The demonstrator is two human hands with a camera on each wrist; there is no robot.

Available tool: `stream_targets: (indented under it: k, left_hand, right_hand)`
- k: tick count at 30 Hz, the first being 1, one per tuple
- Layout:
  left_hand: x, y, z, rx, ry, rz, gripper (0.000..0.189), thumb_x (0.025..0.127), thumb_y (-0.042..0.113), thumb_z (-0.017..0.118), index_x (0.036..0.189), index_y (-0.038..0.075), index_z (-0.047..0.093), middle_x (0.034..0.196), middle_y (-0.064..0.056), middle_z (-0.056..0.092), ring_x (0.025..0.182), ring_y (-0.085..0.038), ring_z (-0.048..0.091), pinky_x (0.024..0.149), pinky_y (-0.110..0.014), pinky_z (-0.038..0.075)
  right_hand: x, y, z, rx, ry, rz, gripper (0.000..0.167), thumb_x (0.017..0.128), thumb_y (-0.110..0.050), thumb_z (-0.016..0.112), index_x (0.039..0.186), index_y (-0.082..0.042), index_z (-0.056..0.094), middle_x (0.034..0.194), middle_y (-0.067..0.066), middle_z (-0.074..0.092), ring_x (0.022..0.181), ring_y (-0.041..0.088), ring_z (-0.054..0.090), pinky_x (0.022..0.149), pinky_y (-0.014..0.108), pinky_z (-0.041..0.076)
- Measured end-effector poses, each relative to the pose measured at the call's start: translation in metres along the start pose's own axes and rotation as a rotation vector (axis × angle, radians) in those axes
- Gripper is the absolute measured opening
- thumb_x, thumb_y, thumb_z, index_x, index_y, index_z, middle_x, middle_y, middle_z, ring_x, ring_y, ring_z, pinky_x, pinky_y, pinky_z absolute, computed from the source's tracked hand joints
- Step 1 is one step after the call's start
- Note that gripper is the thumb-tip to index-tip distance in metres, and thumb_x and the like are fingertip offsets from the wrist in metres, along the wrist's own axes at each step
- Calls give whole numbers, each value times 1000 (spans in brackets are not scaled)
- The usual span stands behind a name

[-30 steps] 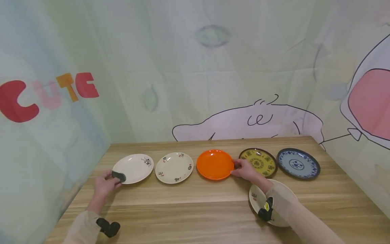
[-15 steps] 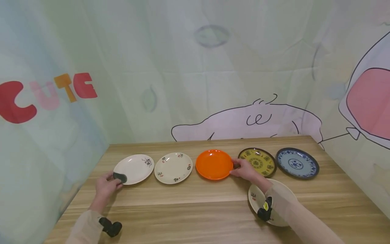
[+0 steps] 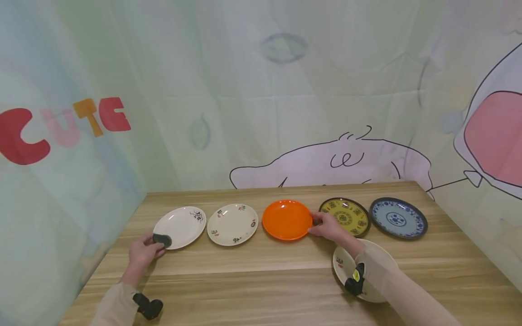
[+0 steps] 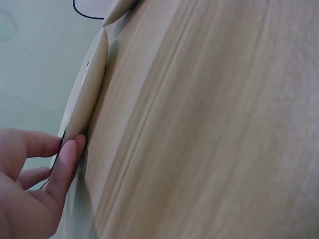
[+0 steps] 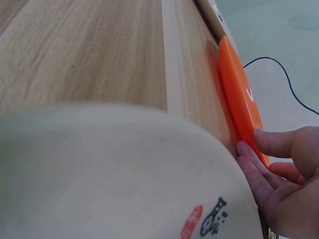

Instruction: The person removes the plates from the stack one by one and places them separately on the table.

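At the left end of a row of plates, my left hand (image 3: 144, 251) pinches the near left rim of a white plate (image 3: 181, 226). This plate has a dark green patch beside my fingers and a dark floral sprig at its far right. The left wrist view shows the thumb and fingers on the rim of the white plate (image 4: 89, 92). My right hand (image 3: 328, 227) holds the right rim of an orange plate (image 3: 287, 220). In the right wrist view, the thumb lies on top of the orange plate (image 5: 237, 92) and fingers reach beneath its edge.
A cream plate with small motifs (image 3: 233, 225) sits between the held plates. To the right lie a yellow patterned plate (image 3: 346, 217) and a blue floral plate (image 3: 398, 218). Another cream plate (image 3: 377, 290) lies under my right forearm. A printed curtain (image 3: 253, 104) hangs behind the wooden table (image 3: 244, 290).
My left hand and the white plate have shifted slightly right and toward me. The right hand and the orange plate stay in place.
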State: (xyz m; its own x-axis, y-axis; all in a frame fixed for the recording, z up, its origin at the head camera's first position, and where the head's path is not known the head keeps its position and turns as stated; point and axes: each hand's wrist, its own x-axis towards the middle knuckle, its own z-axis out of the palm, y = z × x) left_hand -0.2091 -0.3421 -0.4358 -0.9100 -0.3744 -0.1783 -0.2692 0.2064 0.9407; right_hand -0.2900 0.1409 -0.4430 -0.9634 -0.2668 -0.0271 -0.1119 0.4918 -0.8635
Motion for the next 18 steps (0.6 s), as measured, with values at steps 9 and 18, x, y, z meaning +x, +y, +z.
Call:
stream_targets:
  k: [9,18]
  left_hand:
    - [0,-3,-1,-36,-17,16,59,82,-10,50,132,-20,21,128,-42,27,58,1,58,61,-17,54]
    - [2,-5,-7,40,-56,54,58,82,-6,54,130,-20,24,127,-42,31,61,-2,60,62,-19,55]
  right_hand:
    - [-5,3,-4,47,-33,-78,59,76,-8,71,125,12,45,110,23,58,85,19,54,65,23,51]
    - [0,2,0,32,-5,14,57,77,0,67,127,12,43,116,25,55,83,18,55,64,20,51]
